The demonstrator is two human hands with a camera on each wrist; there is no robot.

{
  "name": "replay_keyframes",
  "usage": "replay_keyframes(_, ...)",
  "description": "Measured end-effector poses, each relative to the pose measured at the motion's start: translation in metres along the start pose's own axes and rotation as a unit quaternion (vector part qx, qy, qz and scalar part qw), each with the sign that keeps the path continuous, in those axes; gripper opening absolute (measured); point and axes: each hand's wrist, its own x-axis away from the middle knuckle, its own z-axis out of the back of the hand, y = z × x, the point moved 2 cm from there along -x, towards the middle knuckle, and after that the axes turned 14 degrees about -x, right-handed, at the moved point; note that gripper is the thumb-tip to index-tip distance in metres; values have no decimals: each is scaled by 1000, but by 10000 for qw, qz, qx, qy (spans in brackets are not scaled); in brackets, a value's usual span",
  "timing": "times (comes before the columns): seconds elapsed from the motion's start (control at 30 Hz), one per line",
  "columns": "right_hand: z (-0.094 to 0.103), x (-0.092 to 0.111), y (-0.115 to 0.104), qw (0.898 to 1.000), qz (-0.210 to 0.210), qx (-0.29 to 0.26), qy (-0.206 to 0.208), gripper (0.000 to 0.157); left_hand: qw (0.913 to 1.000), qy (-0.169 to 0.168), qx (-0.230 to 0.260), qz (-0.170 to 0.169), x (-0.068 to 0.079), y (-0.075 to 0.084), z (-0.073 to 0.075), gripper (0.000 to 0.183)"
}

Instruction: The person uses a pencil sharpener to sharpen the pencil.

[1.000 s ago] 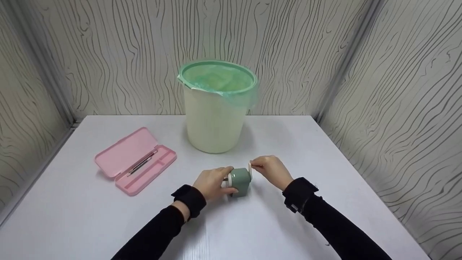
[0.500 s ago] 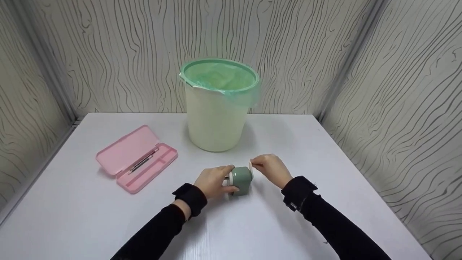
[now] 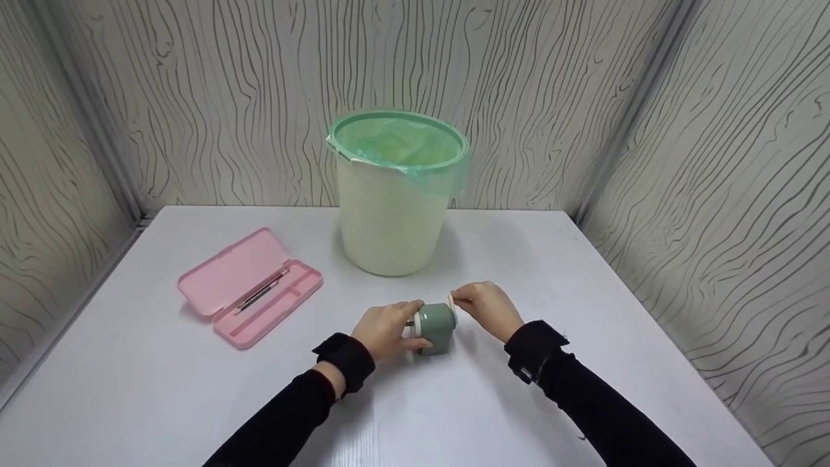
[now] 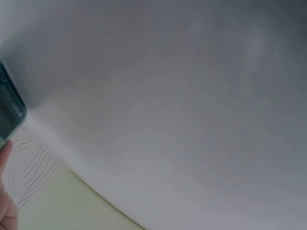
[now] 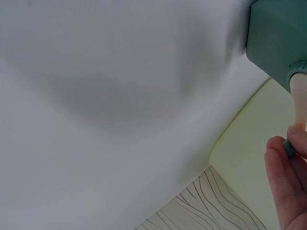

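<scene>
A green crank pencil sharpener stands on the white table, its white front part toward the left. My left hand grips it from that side, thumb low against the body and fingers over the top. A short dark piece shows between these fingers; the palm hides the rest. On the sharpener's right side, my right hand pinches the small green knob of the white crank handle. In the left wrist view only a corner of the sharpener and part of the left hand show.
An open pink pencil case lies to the left, with a few slim pencils in its tray. Behind the hands stands a pale green bin with a green rim and a plastic liner. Wood-patterned walls enclose the table.
Both hands keep their holds on the sharpener and its crank. The whole head view shifts slightly; the crank handle shows little difference in its upright angle.
</scene>
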Motion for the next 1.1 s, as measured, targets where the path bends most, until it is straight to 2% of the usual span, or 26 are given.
replay_keyframes(0.23, -2, 2, 2, 9996, -188, -50, -179, 16, 9999, -136, 71, 1, -2, 3, 2, 65)
replay_keyframes(0.4, -2, 4, 4, 9993, -300, -104, -186, 16, 10000, -81, 20, -43, -3, 5, 2, 66)
replay_keyframes(0.53, -8, 8, 8, 9981, -450, -120, -410, 13, 10000, -68, 43, -15, -2, 5, 1, 66)
replay_keyframes(0.63, -17, 15, 12, 9971, -452, -161, -590, 12, 9999, -66, 98, 34, 1, 5, -1, 66)
replay_keyframes(0.77, -24, 21, 14, 9974, -318, -236, -610, 14, 9999, -60, 116, 70, 5, 4, -3, 66)
replay_keyframes(1.0, -26, 34, 12, 9969, -298, -348, -643, 10, 9998, -137, 128, 90, 2, 3, 2, 65)
replay_keyframes(1.1, -26, 40, 9, 9966, -166, -424, -693, 11, 9998, -154, 84, 112, 1, 1, 3, 66)
